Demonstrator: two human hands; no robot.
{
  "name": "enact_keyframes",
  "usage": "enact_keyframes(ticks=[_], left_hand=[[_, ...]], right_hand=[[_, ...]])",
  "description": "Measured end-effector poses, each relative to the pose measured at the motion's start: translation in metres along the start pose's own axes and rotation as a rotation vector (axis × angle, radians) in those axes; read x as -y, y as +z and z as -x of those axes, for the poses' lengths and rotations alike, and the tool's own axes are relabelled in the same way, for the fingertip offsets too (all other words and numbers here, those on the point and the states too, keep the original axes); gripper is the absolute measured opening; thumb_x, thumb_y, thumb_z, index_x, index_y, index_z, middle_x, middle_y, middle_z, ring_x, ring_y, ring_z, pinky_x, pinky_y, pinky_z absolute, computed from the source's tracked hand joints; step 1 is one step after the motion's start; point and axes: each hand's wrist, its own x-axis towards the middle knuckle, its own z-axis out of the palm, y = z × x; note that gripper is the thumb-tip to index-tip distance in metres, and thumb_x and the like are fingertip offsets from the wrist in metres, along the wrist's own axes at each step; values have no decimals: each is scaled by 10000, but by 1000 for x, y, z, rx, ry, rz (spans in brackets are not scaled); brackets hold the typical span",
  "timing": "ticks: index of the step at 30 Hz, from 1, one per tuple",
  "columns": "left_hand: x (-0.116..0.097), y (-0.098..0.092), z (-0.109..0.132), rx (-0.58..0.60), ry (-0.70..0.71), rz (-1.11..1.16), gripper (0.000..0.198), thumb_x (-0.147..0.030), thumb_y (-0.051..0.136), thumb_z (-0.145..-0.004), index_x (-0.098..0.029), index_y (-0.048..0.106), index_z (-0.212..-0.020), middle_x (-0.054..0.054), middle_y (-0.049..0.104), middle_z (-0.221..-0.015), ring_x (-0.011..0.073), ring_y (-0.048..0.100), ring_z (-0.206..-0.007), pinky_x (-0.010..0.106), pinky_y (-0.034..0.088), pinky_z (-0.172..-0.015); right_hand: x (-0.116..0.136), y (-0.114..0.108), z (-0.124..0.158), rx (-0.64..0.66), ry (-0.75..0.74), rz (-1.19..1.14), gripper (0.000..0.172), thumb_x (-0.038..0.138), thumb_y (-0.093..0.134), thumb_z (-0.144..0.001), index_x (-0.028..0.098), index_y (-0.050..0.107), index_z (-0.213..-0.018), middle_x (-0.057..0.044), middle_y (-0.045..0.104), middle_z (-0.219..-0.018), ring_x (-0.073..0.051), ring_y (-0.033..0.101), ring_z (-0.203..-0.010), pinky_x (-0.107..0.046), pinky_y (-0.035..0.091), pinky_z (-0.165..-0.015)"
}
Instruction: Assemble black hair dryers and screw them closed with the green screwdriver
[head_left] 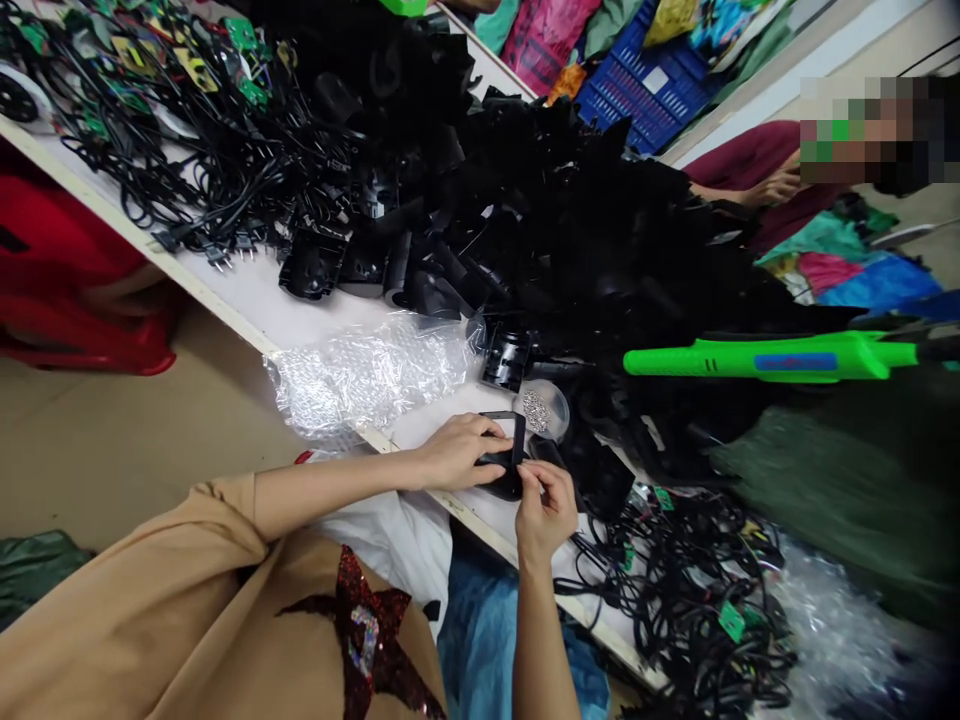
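A black plastic housing part [519, 440] lies on the white workbench close to its front edge. My left hand [466, 452] grips it from the left, fingers over its near side. At the housing's right edge, my right hand [547, 500] is closed in a pinch; whatever is between the fingertips is too small to make out. Just beyond both hands stands a clear round dish of small metal screws [535, 411]. A black hollow shell [506, 360] sits behind the dish.
Black plastic parts [570, 230] are heaped along the bench. Corded circuit boards [247, 150] pile up at left, more cables [697, 590] at right. Bubble wrap [375, 370] lies left of my hands. A green electric screwdriver [772, 357] extends at right. Another person [772, 180] sits opposite.
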Motion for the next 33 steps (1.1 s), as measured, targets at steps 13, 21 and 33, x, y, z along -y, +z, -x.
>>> enact_keyframes(ticks=[13,21,33], left_hand=[[2,2,-1,-3,5,-28,364,-329,541,-832,-237,565,-1183,61,543,-1176,221,489,-1087,365,362,-965],[3,4,0,-10,-3,-3,362,-324,539,-832,-219,574,-1177,63,543,-1184,228,488,-1082,374,364,-962],[3,0,-1,8,-14,0,373,-321,537,-834,-233,557,-1196,65,538,-1193,223,489,-1105,361,364,-968]], right_hand=[[5,2,0,-34,43,-22,65,203,594,-794,175,618,-741,-25,611,-750,-158,595,-728,-328,493,-686],[0,2,2,-23,-84,78,71,214,605,-789,189,655,-746,-35,649,-748,-175,616,-726,-358,502,-698],[-7,-5,13,64,-245,220,141,185,572,-825,200,650,-942,-74,686,-907,-195,649,-846,-386,540,-748]])
